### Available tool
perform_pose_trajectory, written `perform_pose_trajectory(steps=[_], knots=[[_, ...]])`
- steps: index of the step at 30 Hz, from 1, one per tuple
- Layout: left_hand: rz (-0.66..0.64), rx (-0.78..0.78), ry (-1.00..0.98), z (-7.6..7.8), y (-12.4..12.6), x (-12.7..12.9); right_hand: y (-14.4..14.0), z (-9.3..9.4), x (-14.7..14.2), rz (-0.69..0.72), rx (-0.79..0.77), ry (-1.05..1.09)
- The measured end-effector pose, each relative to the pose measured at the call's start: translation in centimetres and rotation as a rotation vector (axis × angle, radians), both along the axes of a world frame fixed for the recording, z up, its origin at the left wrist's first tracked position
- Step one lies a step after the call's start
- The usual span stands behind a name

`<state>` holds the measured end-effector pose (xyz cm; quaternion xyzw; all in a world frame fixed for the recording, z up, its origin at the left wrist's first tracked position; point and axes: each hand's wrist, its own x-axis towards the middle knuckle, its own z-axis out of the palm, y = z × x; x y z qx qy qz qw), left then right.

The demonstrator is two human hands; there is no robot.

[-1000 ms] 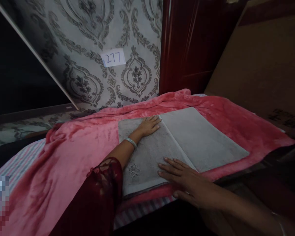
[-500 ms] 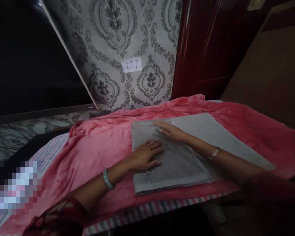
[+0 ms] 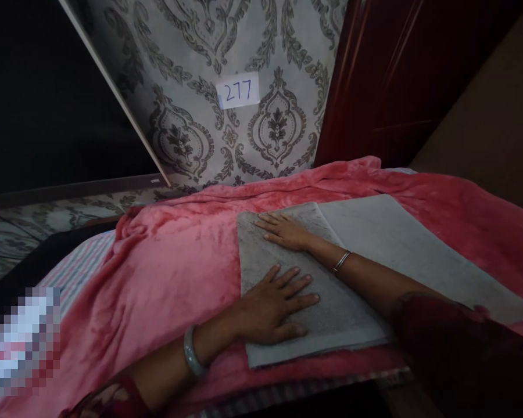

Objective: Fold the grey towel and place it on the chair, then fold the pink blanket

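We see a grey towel (image 3: 366,261) lying folded on a pink blanket (image 3: 169,273), near the blanket's front edge, its left half doubled over into a thicker layer. The left hand (image 3: 274,305) lies flat on the front left part of that layer, palm down, fingers spread and straight, gripping nothing; its wrist carries a pale bangle (image 3: 192,352). The right hand (image 3: 285,230) rests palm down at the far left corner of the towel, fingers stretched out and lying loosely side by side, also gripping nothing. A thin bracelet (image 3: 342,261) circles the right wrist, and the forearm crosses the towel from the right. Beyond the blanket's far edge stands a patterned wall (image 3: 192,64) with a paper label (image 3: 237,91) reading 277. A striped sheet (image 3: 76,270) shows at the blanket's left edge.
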<state>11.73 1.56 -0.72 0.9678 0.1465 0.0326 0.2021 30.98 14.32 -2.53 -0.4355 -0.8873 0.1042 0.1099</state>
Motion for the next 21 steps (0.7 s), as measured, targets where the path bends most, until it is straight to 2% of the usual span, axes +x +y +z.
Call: perform_pose_trajectory(steps=[3, 8, 11, 13, 16, 18, 21], knots=[[-0.044, -0.062, 0.020, 0.5, -1.6, -0.2, 0.0, 0.0, -0.2, -0.003, -0.004, -0.014], [-0.100, -0.192, -0.006, 1.9, -5.9, -1.2, 0.1, -0.1, -0.1, 0.003, 0.021, -0.029], [-0.108, -0.278, -0.118, 3.0, -5.9, -1.8, 0.2, 0.1, -0.2, -0.004, 0.004, -0.029], [0.029, -0.262, -0.245, 3.8, -3.4, -2.0, 0.0, 0.2, -0.6, -0.004, 0.000, -0.017], [0.394, -0.127, -0.363, 4.1, 3.3, -2.3, -1.2, 0.2, -2.1, 0.063, 0.052, 0.028], [0.541, -0.100, -0.294, 3.4, 7.8, -2.5, -2.5, -0.1, -3.1, 0.139, 0.074, 0.032], [0.606, -0.123, -0.210, 1.1, 12.0, -2.5, -4.4, -0.4, -4.0, 0.196, 0.044, 0.000]])
